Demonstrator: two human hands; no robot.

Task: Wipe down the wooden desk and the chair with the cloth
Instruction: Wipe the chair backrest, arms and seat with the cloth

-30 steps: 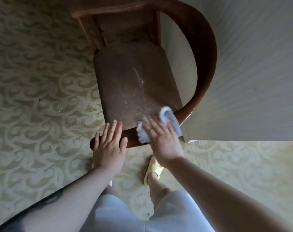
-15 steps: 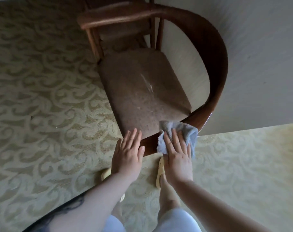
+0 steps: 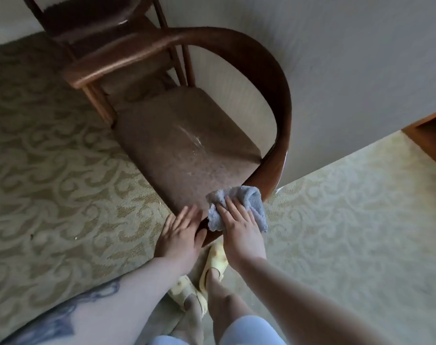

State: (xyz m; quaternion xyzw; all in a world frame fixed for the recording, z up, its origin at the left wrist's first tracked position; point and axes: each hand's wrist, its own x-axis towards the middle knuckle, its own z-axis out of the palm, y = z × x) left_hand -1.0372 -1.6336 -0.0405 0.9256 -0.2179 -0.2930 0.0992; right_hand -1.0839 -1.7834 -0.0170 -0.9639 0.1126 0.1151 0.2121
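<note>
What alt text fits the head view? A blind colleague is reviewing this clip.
Seen from above, a person's right hand presses a blue-grey cloth on the curved wooden rail of a chair, while the left hand rests flat on the rail beside it. The brown seat shows pale streaks; patterned carpet lies below.

place: carpeted room in a home or hotel | evidence: green scroll-patterned carpet [image 3: 62, 185] under dark curved-back wooden armchair [image 3: 269, 78], pale wall [image 3: 349, 70] behind armchair
</note>
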